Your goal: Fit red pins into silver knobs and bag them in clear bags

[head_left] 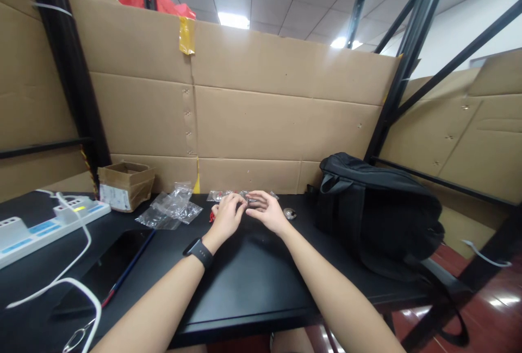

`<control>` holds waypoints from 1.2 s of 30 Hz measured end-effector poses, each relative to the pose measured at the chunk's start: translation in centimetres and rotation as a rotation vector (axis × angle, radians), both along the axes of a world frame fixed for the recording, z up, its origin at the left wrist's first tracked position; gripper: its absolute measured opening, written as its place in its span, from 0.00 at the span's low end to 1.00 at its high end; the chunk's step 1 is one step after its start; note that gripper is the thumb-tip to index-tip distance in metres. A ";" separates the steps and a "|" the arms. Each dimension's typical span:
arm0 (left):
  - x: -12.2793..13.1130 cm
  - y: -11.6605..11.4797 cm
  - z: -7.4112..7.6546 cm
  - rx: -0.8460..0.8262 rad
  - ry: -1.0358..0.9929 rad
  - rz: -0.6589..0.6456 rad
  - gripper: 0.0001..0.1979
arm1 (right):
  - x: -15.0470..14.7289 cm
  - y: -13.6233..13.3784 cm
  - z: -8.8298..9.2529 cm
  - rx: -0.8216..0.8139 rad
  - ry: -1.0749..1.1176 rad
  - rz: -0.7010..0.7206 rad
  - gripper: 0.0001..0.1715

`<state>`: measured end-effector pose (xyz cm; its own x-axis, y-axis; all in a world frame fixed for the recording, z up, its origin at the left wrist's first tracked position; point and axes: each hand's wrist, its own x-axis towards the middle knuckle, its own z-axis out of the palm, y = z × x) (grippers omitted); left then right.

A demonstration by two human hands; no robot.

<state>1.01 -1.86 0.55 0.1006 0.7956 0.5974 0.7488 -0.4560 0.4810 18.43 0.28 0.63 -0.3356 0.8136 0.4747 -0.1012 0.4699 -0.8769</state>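
Note:
Over the far middle of the black table point(253, 271), my left hand point(228, 216) and my right hand point(268, 212) meet at the fingertips. Both are closed in a pinch around something small and dark that I cannot make out. A black watch point(198, 252) is on my left wrist. A bit of red material point(212, 215) shows beside the left hand, partly covered by it. Behind the hands lie clear plastic packets point(218, 195), partly hidden. A small round metallic piece point(289, 213) rests just right of my right hand.
Left are crumpled clear bags point(171, 207), an open cardboard box point(126, 185), a white power strip point(53, 228) with a white cable point(84, 233), and a dark tablet-like slab point(108, 263). A black backpack point(379, 211) stands right. Cardboard panels point(253, 119) wall the back.

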 end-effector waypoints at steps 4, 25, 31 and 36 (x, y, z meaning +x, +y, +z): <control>0.1 0.0 -0.1 0.030 0.010 0.038 0.07 | -0.2 -0.1 0.1 -0.001 -0.011 0.001 0.34; 0.0 0.1 -0.1 0.046 0.021 0.027 0.07 | -0.7 0.1 -0.4 -0.064 0.046 -0.024 0.27; -0.5 2.1 -1.5 -0.049 -0.238 -0.169 0.10 | 0.4 0.3 0.2 0.174 -0.162 -0.132 0.14; -0.5 2.9 -2.2 -0.172 -0.382 -0.359 0.12 | 0.8 0.1 0.8 0.410 -0.351 -0.237 0.06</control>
